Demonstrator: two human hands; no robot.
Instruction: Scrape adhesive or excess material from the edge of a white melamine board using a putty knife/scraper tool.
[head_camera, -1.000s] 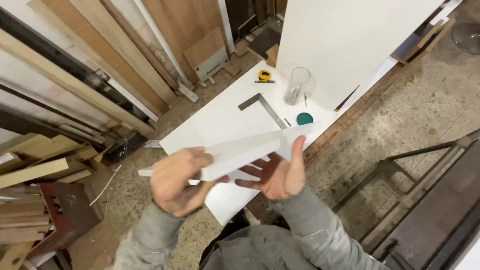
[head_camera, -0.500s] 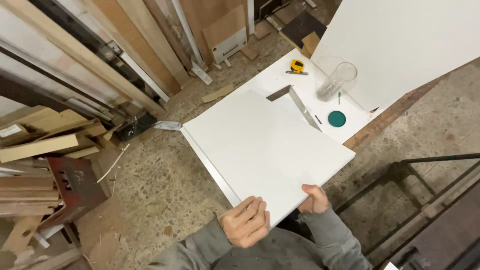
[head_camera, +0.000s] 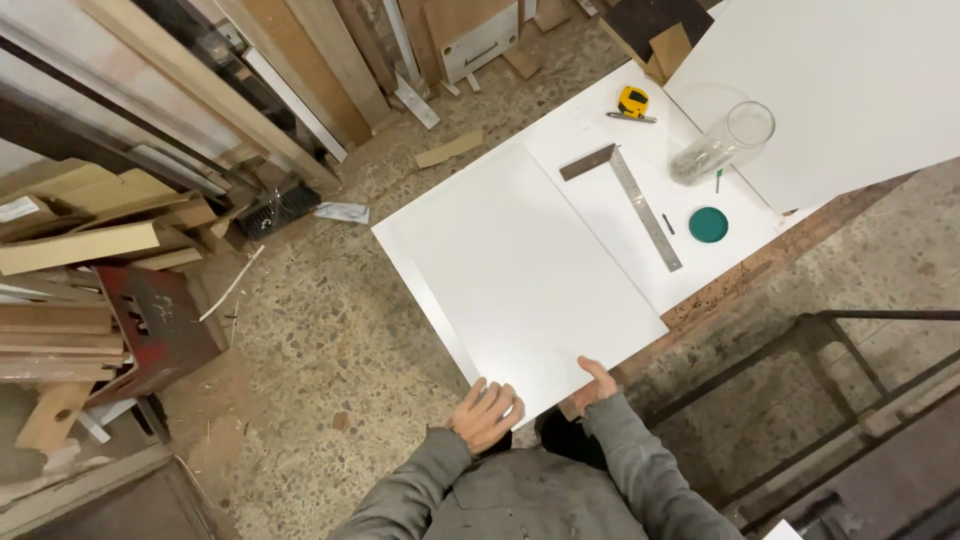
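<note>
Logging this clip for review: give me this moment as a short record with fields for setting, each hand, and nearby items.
Setting: workshop with a speckled floor and stacked timber
Left hand: on the near edge of the flat white rectangular panel
Right hand: on the same edge
Beyond the panel: steel try square, round green lid, clear glass jar on its side, yellow tape measure

A woodworking workshop. Timber planks (head_camera: 90, 245) lean stacked left of the hands; beyond them lie a steel square (head_camera: 630, 200) and tape measure (head_camera: 632, 102) (yellow).
</note>
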